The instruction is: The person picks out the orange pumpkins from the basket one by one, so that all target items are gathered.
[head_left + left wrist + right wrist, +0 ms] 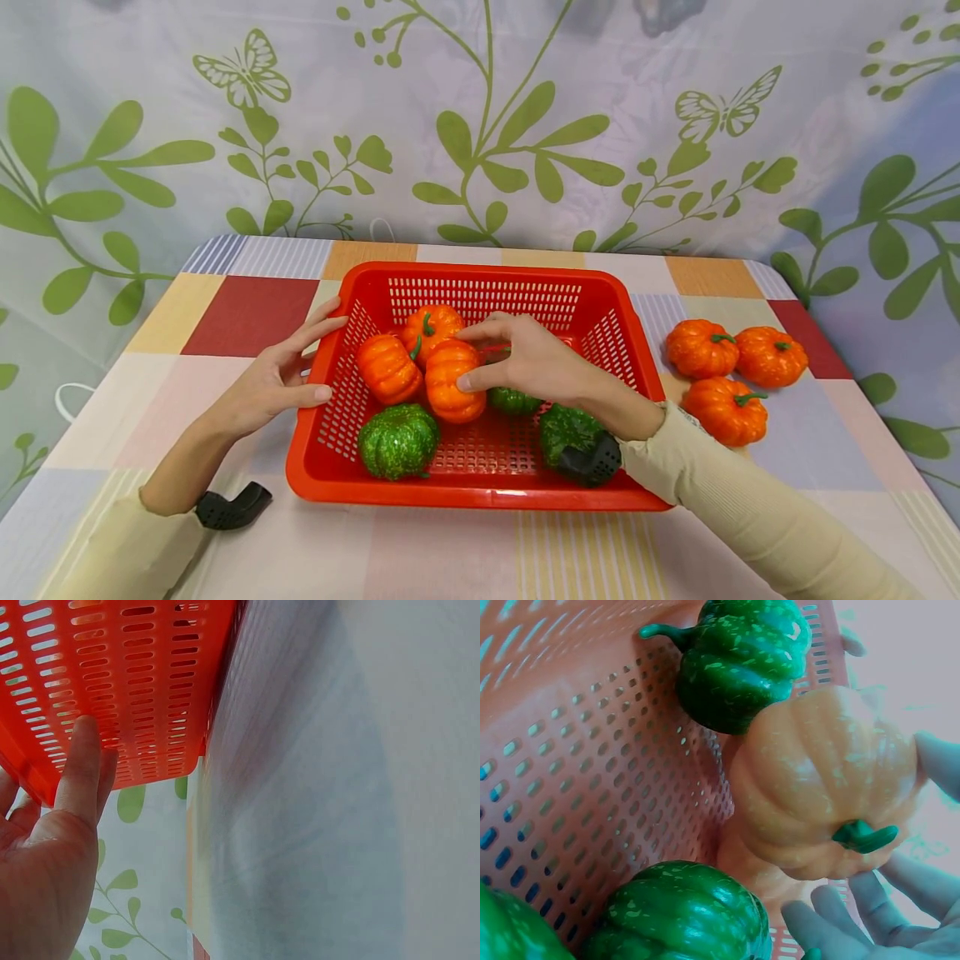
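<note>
My right hand (536, 362) reaches into the red plastic basket (480, 493) and holds an orange toy pumpkin (453, 387) between thumb and fingers. In the right wrist view the same pumpkin (821, 780) shows its green stem. Two more orange pumpkins (388, 369) sit close beside it at the basket's left. Three green pumpkins (399, 442) lie in the basket, one partly hidden under my right hand. My left hand (273, 379) touches the basket's left rim with extended fingers; in the left wrist view, fingertips (86, 727) lie against the slotted outer wall.
Three orange pumpkins (726, 411) stand in a cluster on the table right of the basket. A checked cloth (442, 554) covers the table. Behind it hangs a curtain (420, 108) printed with leaves and butterflies. A black wrist device (234, 507) is by my left sleeve.
</note>
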The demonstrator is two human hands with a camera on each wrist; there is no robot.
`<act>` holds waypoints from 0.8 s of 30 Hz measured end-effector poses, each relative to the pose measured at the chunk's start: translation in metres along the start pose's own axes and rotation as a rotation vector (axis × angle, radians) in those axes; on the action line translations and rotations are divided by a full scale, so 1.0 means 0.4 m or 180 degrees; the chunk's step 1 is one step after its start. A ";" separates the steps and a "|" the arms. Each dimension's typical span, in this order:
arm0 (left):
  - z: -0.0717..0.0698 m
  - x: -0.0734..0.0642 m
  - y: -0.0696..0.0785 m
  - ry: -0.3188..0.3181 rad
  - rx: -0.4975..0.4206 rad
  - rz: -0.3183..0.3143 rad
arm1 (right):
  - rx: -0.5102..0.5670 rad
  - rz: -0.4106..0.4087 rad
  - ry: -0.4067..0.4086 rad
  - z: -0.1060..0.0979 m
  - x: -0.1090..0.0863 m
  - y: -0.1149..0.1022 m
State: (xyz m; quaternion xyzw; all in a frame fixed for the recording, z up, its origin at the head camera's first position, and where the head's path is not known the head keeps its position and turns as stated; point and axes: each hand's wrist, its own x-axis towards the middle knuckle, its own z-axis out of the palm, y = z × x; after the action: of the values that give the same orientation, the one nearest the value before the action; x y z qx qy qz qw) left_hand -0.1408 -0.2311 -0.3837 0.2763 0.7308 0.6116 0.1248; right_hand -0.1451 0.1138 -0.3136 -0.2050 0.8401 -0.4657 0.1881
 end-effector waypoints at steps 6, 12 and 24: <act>0.000 0.000 0.001 0.0005 0.0021 -0.0001 | 0.0406 0.0050 -0.0090 -0.003 -0.007 -0.004; 0.000 -0.001 0.000 0.0007 0.0012 -0.0002 | 0.0837 -0.0060 -0.0259 -0.004 -0.009 -0.008; -0.001 -0.001 -0.001 -0.0020 -0.0017 0.0014 | 0.0433 -0.0523 -0.0071 -0.029 -0.045 -0.030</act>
State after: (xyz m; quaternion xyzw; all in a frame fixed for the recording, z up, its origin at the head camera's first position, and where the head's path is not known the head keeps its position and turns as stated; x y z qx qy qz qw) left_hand -0.1410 -0.2317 -0.3838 0.2795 0.7282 0.6129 0.1266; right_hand -0.1335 0.1255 -0.2952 -0.2651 0.7847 -0.5332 0.1720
